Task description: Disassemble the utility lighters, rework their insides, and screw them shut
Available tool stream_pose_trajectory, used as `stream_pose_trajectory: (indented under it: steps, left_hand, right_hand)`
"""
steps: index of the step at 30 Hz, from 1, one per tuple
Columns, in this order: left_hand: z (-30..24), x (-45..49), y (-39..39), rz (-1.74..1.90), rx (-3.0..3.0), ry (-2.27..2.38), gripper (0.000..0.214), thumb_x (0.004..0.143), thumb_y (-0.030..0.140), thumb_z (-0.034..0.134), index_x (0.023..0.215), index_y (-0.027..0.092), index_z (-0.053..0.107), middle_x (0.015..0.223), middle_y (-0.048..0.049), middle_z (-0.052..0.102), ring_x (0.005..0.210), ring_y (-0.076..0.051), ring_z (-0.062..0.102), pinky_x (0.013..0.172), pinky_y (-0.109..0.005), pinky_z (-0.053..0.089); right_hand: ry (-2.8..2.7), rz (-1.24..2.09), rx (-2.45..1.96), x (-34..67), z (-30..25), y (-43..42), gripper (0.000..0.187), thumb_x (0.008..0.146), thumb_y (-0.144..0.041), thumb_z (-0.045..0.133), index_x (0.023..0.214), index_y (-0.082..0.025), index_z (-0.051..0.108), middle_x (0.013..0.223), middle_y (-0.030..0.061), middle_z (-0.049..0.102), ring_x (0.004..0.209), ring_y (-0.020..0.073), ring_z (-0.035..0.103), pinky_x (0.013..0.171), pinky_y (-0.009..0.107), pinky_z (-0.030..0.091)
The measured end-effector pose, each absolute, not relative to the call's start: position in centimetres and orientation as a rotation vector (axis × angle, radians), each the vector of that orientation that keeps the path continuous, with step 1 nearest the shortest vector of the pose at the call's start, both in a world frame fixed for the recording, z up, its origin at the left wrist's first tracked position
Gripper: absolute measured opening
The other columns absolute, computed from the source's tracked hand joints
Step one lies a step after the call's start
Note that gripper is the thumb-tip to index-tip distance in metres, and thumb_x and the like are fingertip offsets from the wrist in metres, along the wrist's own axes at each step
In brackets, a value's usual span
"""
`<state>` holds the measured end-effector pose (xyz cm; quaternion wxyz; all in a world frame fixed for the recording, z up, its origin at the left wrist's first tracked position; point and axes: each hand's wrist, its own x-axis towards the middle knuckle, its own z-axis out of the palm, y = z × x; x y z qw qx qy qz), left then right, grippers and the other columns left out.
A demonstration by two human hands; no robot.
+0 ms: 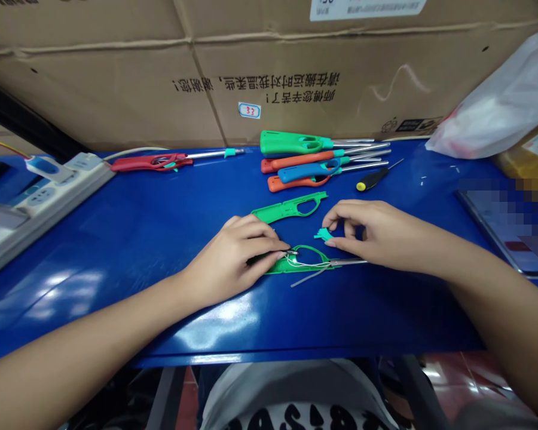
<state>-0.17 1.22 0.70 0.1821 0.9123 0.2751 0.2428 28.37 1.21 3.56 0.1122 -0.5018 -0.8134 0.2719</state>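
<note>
My right hand (363,230) pinches a small turquoise lighter trigger (324,235) between thumb and fingertips, just above the table. Below it lies an opened green lighter half-shell (278,266) with a trigger-guard loop, a metal tube (346,261) and thin white wires (302,263). At that shell my left hand (242,254) is closed, thumb and index finger pinching a small dark part (291,252) beside the wires. The other green half-shell (287,209) lies behind my left hand, its left end partly hidden. A thin pale strip (308,277) sticks out below the wired shell.
Several assembled lighters (291,143) lie at the back, with a black-and-yellow screwdriver (373,179) to their right. A red lighter (152,162) lies back left, near a power strip (49,197). A cardboard box (130,95) stands behind; a tablet-like device (497,233) is at right.
</note>
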Motion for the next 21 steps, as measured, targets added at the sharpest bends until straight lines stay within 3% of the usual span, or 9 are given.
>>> stream_pose_trajectory:
  steps: [5, 11, 21]
  left_hand:
    - [0.8, -0.1, 1.2, 0.669, 2.583, 0.762, 0.016, 0.102, 0.024, 0.062, 0.113, 0.02, 0.074, 0.105, -0.0047, 0.076, 0.098, -0.018, 0.067, 0.087, -0.034, 0.045]
    - [1.0, -0.1, 0.9, 0.736, 2.639, 0.75, 0.017, 0.102, 0.025, 0.062, 0.113, 0.02, 0.074, 0.102, -0.005, 0.076, 0.095, -0.018, 0.067, 0.084, -0.033, 0.045]
    - [1.0, 0.1, 0.5, 0.869, 2.563, 0.67, 0.015, 0.098, 0.017, 0.068, 0.111, 0.016, 0.075, 0.098, -0.0058, 0.076, 0.09, -0.016, 0.069, 0.083, -0.03, 0.056]
  right_hand:
    - [-2.345, 0.918, -1.358, 27.5, 4.0, 0.3, 0.02, 0.091, -0.036, 0.069, 0.104, -0.022, 0.068, 0.074, -0.0034, 0.064, 0.053, 0.0096, 0.049, 0.054, 0.025, 0.04]
    - [-2.388, 0.863, -1.228, 26.5, 3.7, -0.5, 0.016, 0.087, -0.033, 0.074, 0.098, -0.023, 0.07, 0.079, -0.0025, 0.064, 0.061, 0.0098, 0.05, 0.059, 0.025, 0.041]
    - [-2.329, 0.937, -1.273, 25.5, 3.6, -0.8, 0.013, 0.087, -0.029, 0.073, 0.097, -0.022, 0.073, 0.067, -0.0058, 0.059, 0.054, 0.0081, 0.048, 0.056, 0.024, 0.04]
